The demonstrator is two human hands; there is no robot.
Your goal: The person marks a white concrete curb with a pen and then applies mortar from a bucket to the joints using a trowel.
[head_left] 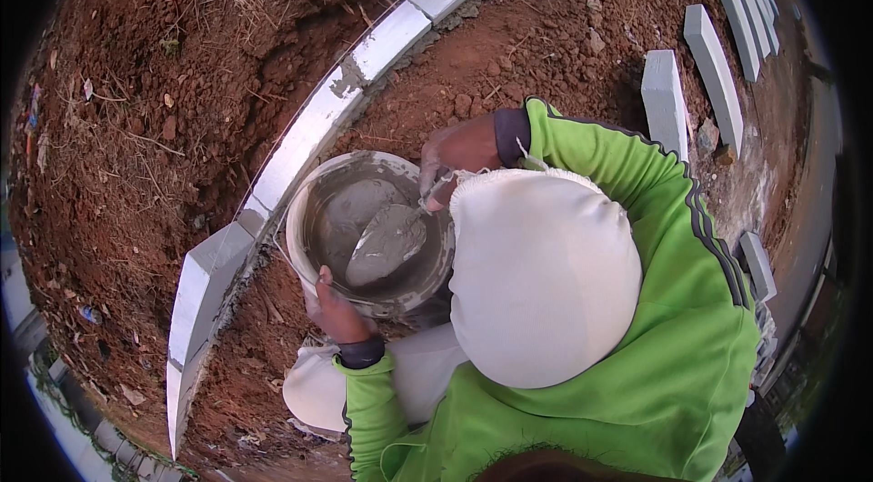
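A round bucket (296,225) holds wet grey mortar (359,200), its rim and inner wall smeared with it. My right hand (459,155) is closed at the far right of the bucket, around the handle end of a trowel (389,244). The trowel's blade, coated in mortar, lies inside the bucket and points toward its near left side. At the near left rim, my left hand (341,307) grips the bucket, thumb up at the edge. My raised knee (546,277) in pale trousers hides part of the bucket's right side.
A curving row of white kerb blocks (305,141) runs just left of the bucket, with grey mortar at some joints. Loose kerb blocks (666,100) stand or lie at the right. Red soil (182,64) with clods and dry stalks spreads on both sides.
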